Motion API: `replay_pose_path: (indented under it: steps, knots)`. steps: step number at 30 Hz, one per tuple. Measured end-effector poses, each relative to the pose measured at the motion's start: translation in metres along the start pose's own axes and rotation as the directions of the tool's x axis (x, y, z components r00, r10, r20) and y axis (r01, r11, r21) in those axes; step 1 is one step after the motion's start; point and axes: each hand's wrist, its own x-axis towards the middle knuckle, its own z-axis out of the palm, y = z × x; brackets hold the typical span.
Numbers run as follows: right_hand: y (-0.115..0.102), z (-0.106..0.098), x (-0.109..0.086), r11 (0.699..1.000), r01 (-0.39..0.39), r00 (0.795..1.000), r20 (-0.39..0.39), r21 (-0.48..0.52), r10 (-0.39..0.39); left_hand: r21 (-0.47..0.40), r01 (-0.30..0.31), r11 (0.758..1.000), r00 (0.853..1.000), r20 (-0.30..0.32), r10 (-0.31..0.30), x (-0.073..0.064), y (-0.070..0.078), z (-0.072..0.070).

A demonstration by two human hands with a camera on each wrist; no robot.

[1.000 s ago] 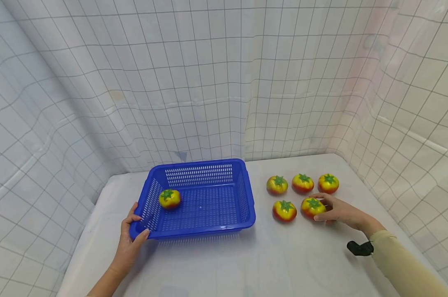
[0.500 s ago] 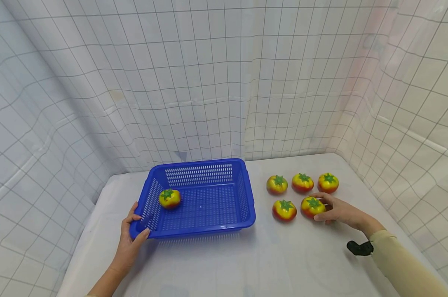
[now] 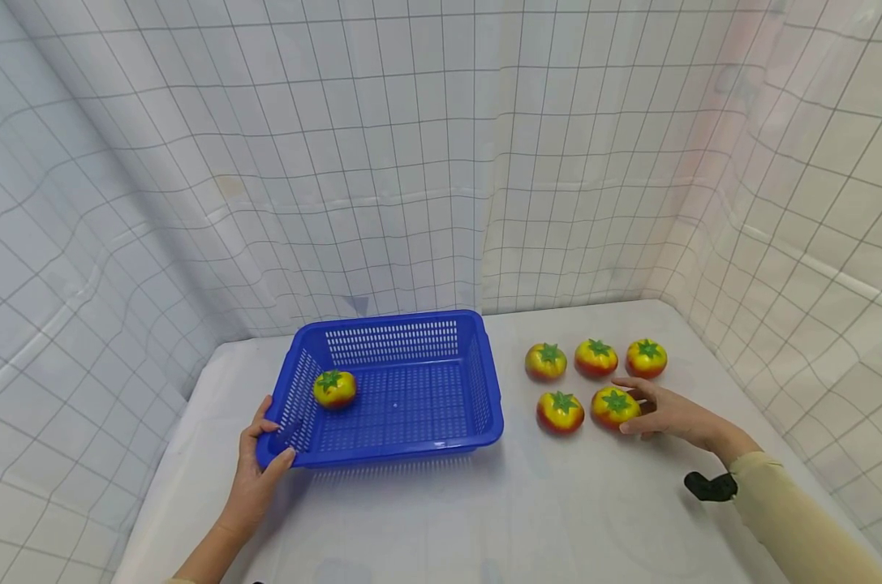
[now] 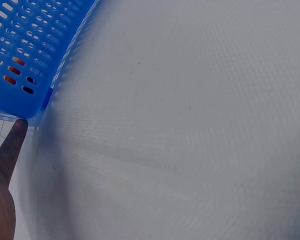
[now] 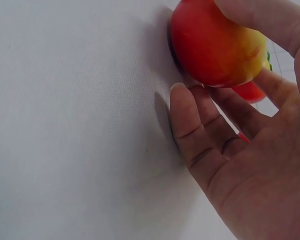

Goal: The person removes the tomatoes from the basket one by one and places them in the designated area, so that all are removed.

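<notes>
A blue plastic basket (image 3: pixel 404 458) stands on the white table, one yellow-red toy tomato (image 3: pixel 334 390) inside toward its left. My left hand (image 3: pixel 252 487) grips the basket's near left corner, thumb on the rim; in the left wrist view only part of that hand (image 4: pixel 2 190) shows. On the right, my right hand (image 3: pixel 670 415) is around the right side of a toy tomato (image 3: pixel 614 408), fingers spread loosely. In the right wrist view the thumb lies over this red-yellow tomato (image 5: pixel 210 47) and the other fingers extend beside and below it; firm contact cannot be told.
Left of that tomato sits another toy tomato (image 3: pixel 560 413). Behind them stand three more in a row: a greener one (image 3: pixel 546 362), a middle one (image 3: pixel 596 359) and a right one (image 3: pixel 646 358). White gridded curtains (image 3: pixel 411 162) surround the table (image 3: pixel 543 519).
My right hand has loosened slightly and shifted a little off the tomato, which has moved very slightly left. My left hand and the basket have stayed in place.
</notes>
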Motion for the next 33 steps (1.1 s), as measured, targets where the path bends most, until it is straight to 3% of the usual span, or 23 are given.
replay_pose_path:
  steps: [11,21,33]
  knots:
    - [-0.001,-0.002,-0.006,1.000,0.001,1.000,0.019,-0.013,0.000,-0.001,0.007,1.000,1.000,-0.001,-0.007,0.000,0.000,0.000]
    - [-0.007,-0.018,-0.021,0.999,0.050,0.999,0.021,0.005,-0.050,-0.008,-0.005,1.000,1.000,-0.002,0.005,0.000,0.000,0.000]
    - [-0.031,-0.027,-0.028,0.993,0.115,0.989,-0.095,-0.028,-0.117,-0.001,-0.013,1.000,1.000,0.001,0.013,-0.001,0.000,0.000]
